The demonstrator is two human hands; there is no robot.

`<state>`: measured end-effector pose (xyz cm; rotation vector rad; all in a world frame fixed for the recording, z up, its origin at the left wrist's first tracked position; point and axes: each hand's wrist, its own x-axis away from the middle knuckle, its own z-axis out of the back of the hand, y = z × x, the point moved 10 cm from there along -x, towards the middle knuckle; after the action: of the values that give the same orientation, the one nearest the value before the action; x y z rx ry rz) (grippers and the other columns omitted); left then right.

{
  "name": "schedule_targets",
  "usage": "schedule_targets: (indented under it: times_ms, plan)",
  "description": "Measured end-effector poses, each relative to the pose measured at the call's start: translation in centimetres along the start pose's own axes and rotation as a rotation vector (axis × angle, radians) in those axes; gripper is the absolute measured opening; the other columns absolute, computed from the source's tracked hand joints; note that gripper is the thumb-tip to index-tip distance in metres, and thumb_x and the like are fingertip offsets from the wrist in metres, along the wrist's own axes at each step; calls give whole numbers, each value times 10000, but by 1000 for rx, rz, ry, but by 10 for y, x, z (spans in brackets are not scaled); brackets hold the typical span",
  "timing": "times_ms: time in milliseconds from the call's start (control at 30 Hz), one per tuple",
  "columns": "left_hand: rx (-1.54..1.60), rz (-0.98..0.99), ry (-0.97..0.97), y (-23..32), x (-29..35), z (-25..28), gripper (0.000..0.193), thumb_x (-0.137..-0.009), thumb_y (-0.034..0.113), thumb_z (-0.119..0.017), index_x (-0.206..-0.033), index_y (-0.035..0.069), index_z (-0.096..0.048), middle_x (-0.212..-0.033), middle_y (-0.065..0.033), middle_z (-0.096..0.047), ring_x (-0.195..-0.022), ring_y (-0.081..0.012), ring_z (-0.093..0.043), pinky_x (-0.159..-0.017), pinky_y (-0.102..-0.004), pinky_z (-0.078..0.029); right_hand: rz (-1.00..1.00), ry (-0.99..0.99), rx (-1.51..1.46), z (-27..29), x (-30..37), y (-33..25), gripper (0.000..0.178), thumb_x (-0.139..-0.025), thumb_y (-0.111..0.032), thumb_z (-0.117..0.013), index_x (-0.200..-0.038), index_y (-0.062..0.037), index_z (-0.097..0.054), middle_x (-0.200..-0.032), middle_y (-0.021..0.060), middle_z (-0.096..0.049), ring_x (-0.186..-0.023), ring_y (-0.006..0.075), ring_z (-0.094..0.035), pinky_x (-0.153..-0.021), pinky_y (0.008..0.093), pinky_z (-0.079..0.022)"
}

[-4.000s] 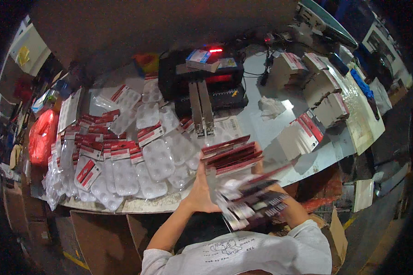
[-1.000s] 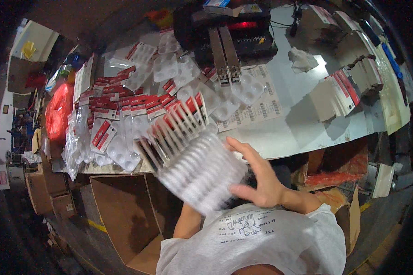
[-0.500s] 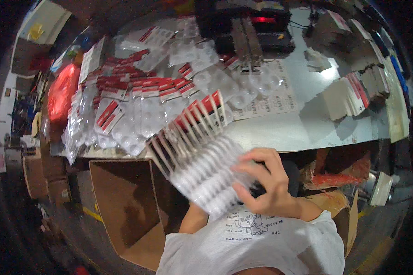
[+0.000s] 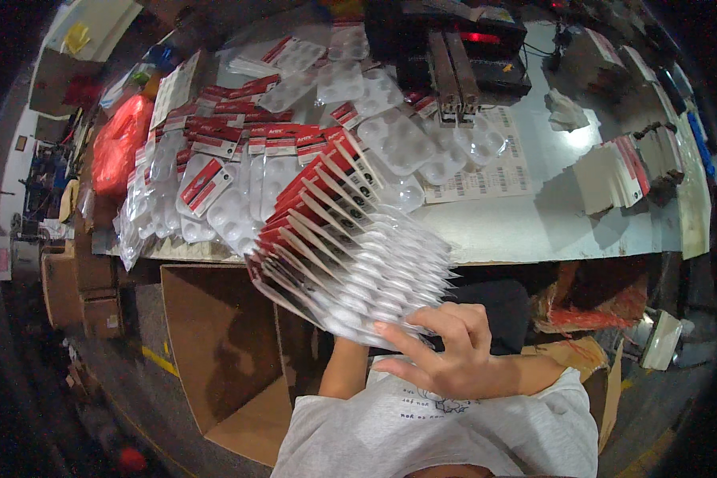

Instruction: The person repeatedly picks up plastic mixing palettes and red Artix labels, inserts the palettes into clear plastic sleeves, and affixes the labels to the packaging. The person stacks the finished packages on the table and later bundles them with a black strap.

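Note:
A fanned stack of bagged white plastic paint palettes (image 4: 374, 271) with red-and-white header cards is held up in front of me, above the table's near edge. My left forearm (image 4: 345, 368) runs up behind the stack's lower end. The left hand bears the stack from there, its fingers hidden by the bags. Against the stack's lower right edge is my right hand (image 4: 446, 350), its fingers apart and bent, the fingertips at the bag edges. Several more bagged palettes (image 4: 207, 187) lie heaped on the table beyond the stack, their red cards overlapping.
An open cardboard box (image 4: 219, 350) stands below the table's edge at left. A red plastic bag (image 4: 121, 147) sits at the table's left end. A black machine (image 4: 486, 60) is at the back, near a printed label sheet (image 4: 486, 163). Bundled header cards (image 4: 617, 171) stand at right.
The stack's cards have fanned wider and the stack has tilted. My right hand has moved down, with its fingertips now along the stack's lower edge. The whole view has shifted slightly.

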<state>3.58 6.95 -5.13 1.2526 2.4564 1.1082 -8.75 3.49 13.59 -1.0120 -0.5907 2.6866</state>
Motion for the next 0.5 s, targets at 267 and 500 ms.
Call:
schedule_targets:
  times_ms: [267,500]
  plan:
    - [-52,-19,33,5,10,9,1190,-441,393,-834,-1391,41,-210,-1357,-136,-360,-1248,-288,-375,-1047,-422,-311,-71,-147,-125,-8,1,9,486,-668,-444,-714,-1057,-161,-642,-1111,1,-590,-896,179,-494,-782,349,-267]
    - [-99,-35,63,9,19,15,1195,-438,384,-838,-1392,41,-206,-1356,-136,-359,-1248,-285,-374,-1046,-418,-309,-241,-111,-429,-6,3,32,779,-664,-416,-728,-1234,38,-453,-1010,29,-606,-829,191,-519,-735,354,-294]
